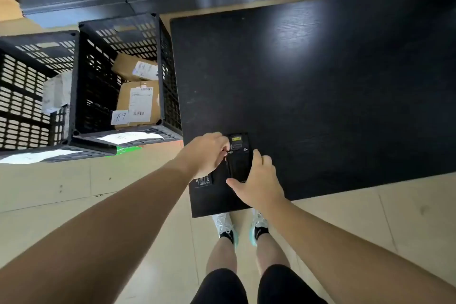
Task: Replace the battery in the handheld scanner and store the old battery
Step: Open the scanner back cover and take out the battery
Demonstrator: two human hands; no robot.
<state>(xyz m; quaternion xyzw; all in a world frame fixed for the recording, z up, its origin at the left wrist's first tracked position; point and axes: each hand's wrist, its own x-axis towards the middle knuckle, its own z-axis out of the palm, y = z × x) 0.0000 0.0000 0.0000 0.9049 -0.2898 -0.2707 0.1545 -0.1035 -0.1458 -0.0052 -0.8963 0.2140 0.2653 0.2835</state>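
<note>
Black scanner point(238, 155) on counter point(320, 96): left hand point(209, 153) fingers pinched at its edge, right hand point(259, 180) fingers spread over it; crates point(123, 76) stand beside.

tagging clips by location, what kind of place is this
Probably a parcel sorting or warehouse packing area. Black slatted plastic crates stand on the floor holding cardboard parcels with barcode shipping labels, and a handheld scanner lies back-up on a plain black work table.

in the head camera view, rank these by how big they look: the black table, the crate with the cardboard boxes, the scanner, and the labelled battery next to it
1. black table
2. crate
3. scanner
4. battery, partly under the left hand, so unsure
</note>
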